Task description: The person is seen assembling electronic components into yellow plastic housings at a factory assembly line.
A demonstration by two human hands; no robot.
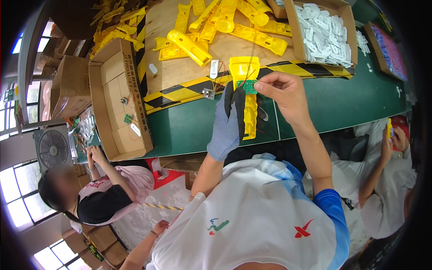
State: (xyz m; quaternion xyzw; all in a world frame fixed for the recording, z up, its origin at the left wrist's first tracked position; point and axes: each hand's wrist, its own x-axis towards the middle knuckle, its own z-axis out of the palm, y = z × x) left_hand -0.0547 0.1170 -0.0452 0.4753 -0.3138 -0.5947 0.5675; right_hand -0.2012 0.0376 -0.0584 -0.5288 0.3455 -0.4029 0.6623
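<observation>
My left hand (226, 121), in a blue-grey glove with black fingers, is closed around a long yellow plastic housing (245, 67) shaped like half a flashlight shell. The wide end of the housing points away from me. Between thumb and forefinger, my bare right hand (288, 95) pinches the edge of a small green circuit board (246, 87), which lies over the housing. Thin wires run from the board. Just left of the gloved fingers are a white oval-ended part (214, 69) with wires and a small metal part (208, 93).
More yellow housings (220, 20) lie on the wooden board beyond, edged with striped tape (180, 93). A cardboard box (315, 58) of white parts stands far right. At left, a shallow carton (101, 96) holds a few wired parts. People (108, 193) work on both sides.
</observation>
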